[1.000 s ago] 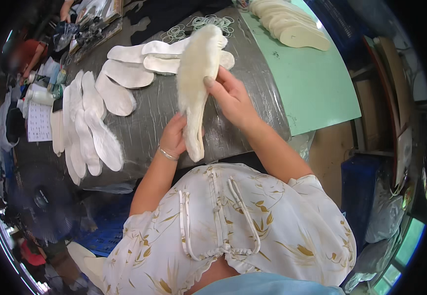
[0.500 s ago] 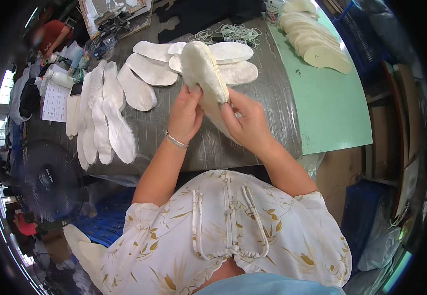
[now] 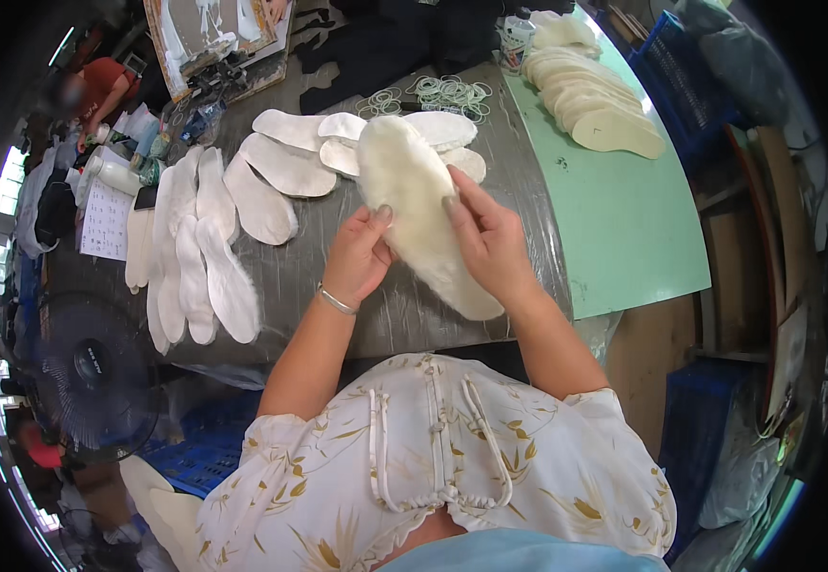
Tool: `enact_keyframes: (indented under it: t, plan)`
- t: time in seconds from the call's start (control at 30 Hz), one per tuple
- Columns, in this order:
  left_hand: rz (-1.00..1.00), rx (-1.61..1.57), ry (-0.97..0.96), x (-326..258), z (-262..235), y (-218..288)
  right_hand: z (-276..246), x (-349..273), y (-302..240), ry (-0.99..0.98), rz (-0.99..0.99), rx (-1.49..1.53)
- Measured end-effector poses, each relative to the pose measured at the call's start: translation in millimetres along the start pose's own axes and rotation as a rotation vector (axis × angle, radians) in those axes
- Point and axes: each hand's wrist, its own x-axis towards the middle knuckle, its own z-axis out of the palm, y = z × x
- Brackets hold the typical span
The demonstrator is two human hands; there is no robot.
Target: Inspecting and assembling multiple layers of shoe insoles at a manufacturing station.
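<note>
A cream fleece insole is held up over the table between my two hands, its fluffy face toward me. My left hand grips its left edge, thumb on the fleece and fingers behind. On the opposite edge my right hand pinches it, the thumb lying on the pile. The underside of the insole is hidden. Behind it, several white fleece insoles lie in an overlapping row. More of them form a group at the left of the table.
A fanned stack of cream insoles rests on the green board at the right. Bundles of pale string and dark cloth lie at the back. A written sheet is at far left, above a black fan.
The insole has turned from nearly edge-on to show its broad fluffy face and come slightly lower. My right thumb now lies on the pile. Both hands keep hold.
</note>
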Motion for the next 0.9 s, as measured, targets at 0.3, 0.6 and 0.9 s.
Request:
enact_keyframes:
  t: [0.3, 0.6, 0.9]
  plan:
    - [-0.004, 0.057, 0.186, 10, 49, -31, -19, -32, 17, -0.104, -0.367, -0.793]
    - [-0.172, 0.576, 0.086, -8, 23, -53, -235, 57, 93, -0.164, 0.339, -0.866]
    - [-0.172, 0.614, 0.363, -44, -28, -47, -298, 147, 201, 0.104, 0.346, -1.523]
